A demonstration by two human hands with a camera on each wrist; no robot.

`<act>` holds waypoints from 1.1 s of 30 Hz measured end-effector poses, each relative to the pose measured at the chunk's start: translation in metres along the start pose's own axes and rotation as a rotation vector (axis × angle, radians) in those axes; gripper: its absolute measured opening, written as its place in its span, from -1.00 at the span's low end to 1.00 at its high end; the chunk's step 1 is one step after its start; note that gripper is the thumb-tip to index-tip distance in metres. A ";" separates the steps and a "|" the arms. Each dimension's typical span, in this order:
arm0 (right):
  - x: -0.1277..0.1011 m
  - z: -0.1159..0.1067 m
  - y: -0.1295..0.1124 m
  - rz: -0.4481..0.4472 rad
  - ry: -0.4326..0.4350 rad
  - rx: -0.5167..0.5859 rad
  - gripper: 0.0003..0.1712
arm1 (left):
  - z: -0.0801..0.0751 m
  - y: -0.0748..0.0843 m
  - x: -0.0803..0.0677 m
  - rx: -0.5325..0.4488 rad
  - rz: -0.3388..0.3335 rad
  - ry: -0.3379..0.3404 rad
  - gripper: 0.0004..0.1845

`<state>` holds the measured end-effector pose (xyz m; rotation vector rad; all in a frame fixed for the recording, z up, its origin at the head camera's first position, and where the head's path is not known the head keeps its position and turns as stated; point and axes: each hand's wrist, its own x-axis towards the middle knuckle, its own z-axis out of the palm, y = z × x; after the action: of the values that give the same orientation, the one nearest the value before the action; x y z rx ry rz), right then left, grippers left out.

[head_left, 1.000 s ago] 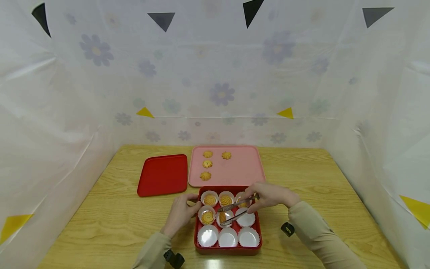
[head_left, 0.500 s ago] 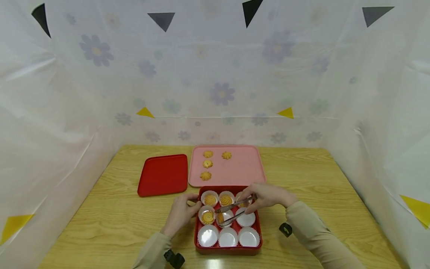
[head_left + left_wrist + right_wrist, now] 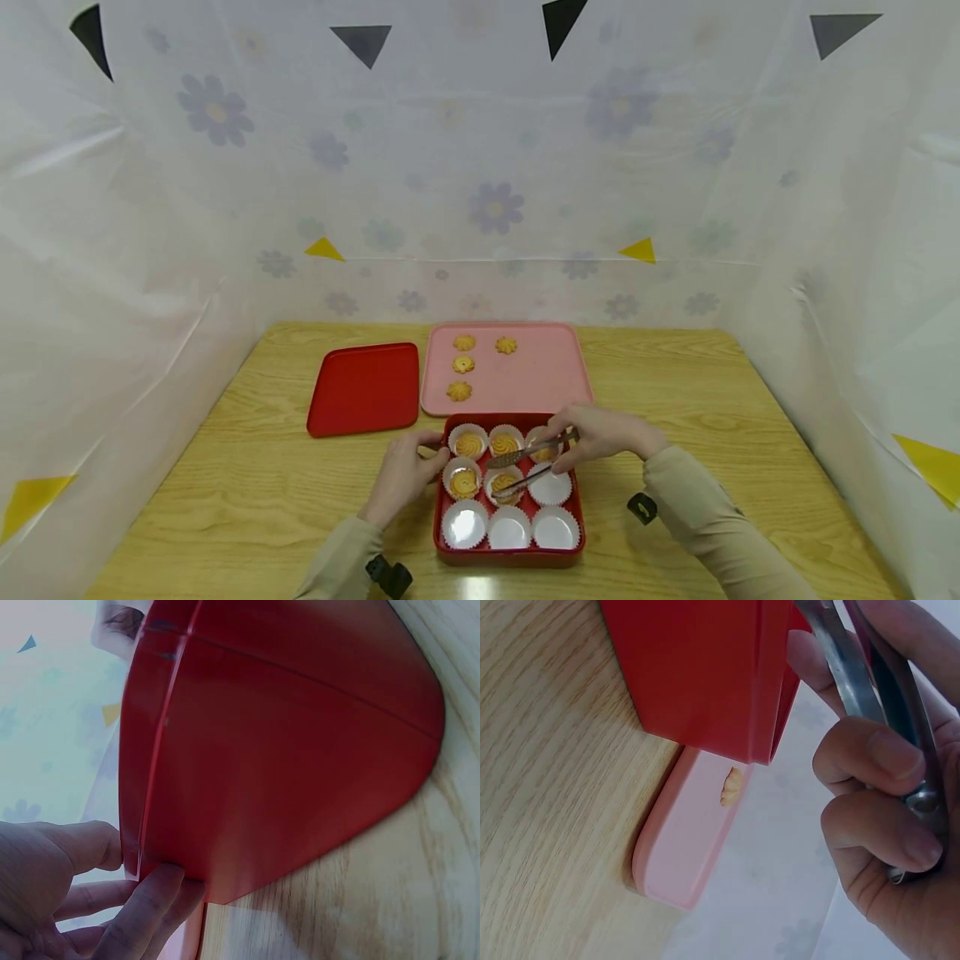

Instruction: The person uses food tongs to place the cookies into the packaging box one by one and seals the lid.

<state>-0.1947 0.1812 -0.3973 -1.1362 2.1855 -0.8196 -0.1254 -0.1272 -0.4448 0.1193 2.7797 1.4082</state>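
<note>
A red box holds rows of white paper cups. Swirled cookies sit in the back-row cups and in the left cup of the middle row. Another swirled cookie lies in the centre cup. My right hand grips metal tongs, whose arms stand apart over the centre cup, one tip at that cookie. With thumb and fingers, my left hand holds the box's left rim near the back corner; the left wrist view shows its fingers against the outer wall. The right hand partly hides the back right cup.
Behind the box, a pink tray carries several cookies on its left half. A red lid-like tray lies to its left. All stand on a wooden table enclosed by white patterned sheeting.
The cookie stood tilted between the tongs in the centre cup; now it lies face up there. The tongs' arms have spread apart. My left hand has stayed on the box.
</note>
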 end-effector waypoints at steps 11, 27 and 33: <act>-0.001 0.000 0.005 -0.045 0.007 0.037 -0.60 | 0.000 0.000 -0.001 -0.003 -0.007 -0.008 -0.73; -0.012 -0.002 0.032 -0.013 0.130 0.388 -0.48 | 0.000 0.000 -0.002 0.003 -0.011 -0.001 -0.71; -0.013 0.000 0.039 0.148 0.267 0.552 -0.42 | -0.001 0.000 -0.002 0.005 -0.002 -0.005 -0.71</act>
<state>-0.2091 0.2100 -0.4232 -0.6110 2.0164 -1.4564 -0.1238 -0.1281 -0.4445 0.1199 2.7780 1.3991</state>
